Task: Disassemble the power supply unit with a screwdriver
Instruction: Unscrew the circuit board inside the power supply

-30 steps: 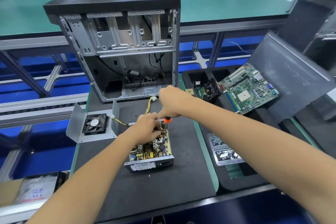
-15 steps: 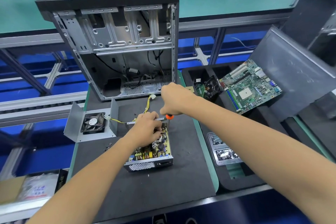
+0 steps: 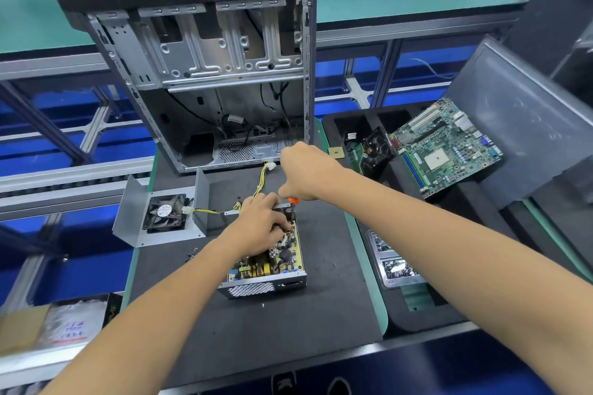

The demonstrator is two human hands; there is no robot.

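Observation:
The opened power supply unit (image 3: 266, 269) lies on the black mat, its yellow circuit board exposed in a low metal tray. My left hand (image 3: 261, 221) rests on the board's far end, fingers pressed among the parts. My right hand (image 3: 305, 173) is fisted around a screwdriver (image 3: 293, 201); only a bit of its orange handle shows below the fist, pointing down at the unit's far right corner. The removed grey cover with its black fan (image 3: 165, 212) lies to the left, joined to the unit by yellow wires.
An empty computer case (image 3: 205, 74) stands upright behind the unit. A black foam tray (image 3: 385, 119) on the right holds a green motherboard (image 3: 446, 147) and a cooler fan (image 3: 373, 147). Small screws (image 3: 191, 255) lie loose on the mat (image 3: 256, 330). Small metal trays (image 3: 394, 266) sit right.
Both hands stay on the unit's far end with the screwdriver held upright; the camera view has shifted slightly, and nothing else has moved.

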